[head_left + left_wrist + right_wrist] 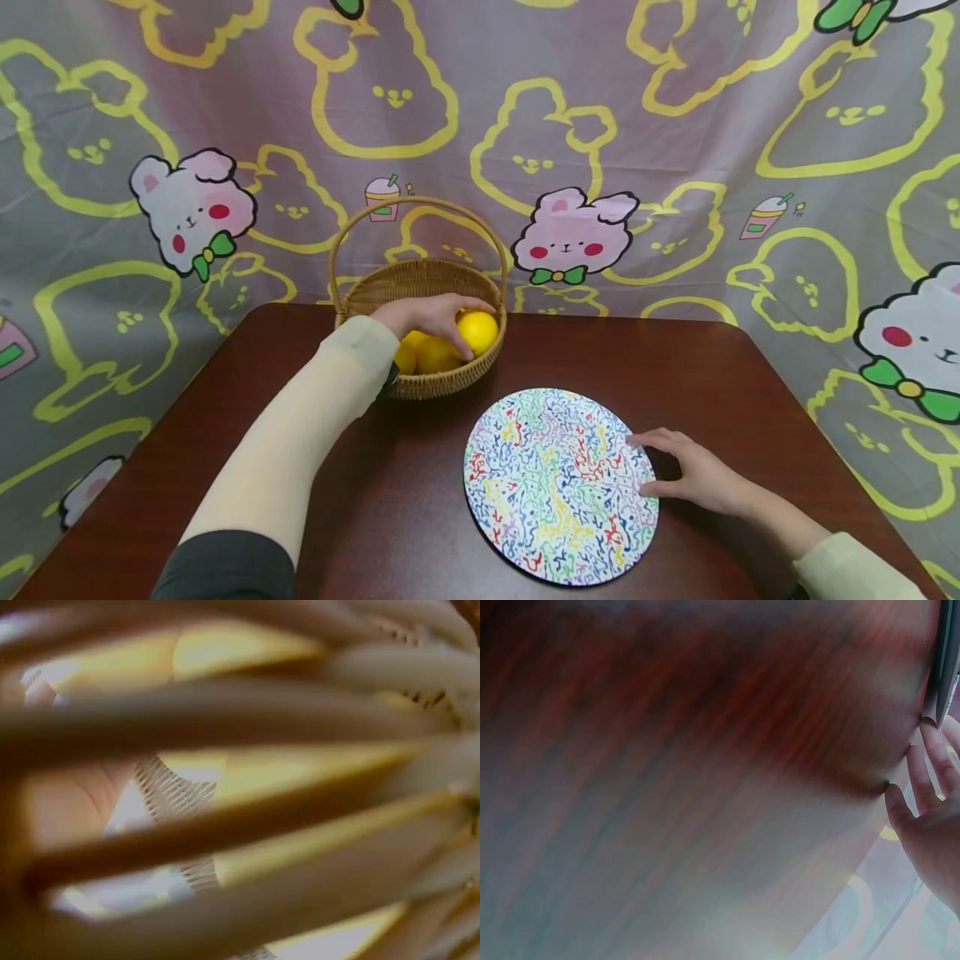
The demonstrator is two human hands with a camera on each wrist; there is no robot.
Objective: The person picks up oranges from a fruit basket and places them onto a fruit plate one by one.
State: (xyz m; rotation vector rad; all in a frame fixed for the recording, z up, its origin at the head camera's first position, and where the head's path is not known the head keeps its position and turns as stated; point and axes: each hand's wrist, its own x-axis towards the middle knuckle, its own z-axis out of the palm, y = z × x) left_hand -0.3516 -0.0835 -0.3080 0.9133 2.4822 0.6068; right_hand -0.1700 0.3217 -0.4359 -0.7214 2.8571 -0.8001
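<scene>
In the head view my left hand reaches into a wicker basket, thumb and fingers around a round yellow fruit near its right rim. More yellow fruit lies below the palm. Blurred basket strands fill the left wrist view, with yellow fruit behind them. My right hand is at the right edge of a round board with a multicoloured squiggle pattern, thumb and fingers spread along its rim. In the right wrist view its fingertips are down at the tabletop beside the board's dark edge.
The basket's tall arched handle rises above the left hand. Both basket and board stand on a dark red-brown table. A patterned cloth with rabbits and yellow outlines hangs behind the table and along its sides.
</scene>
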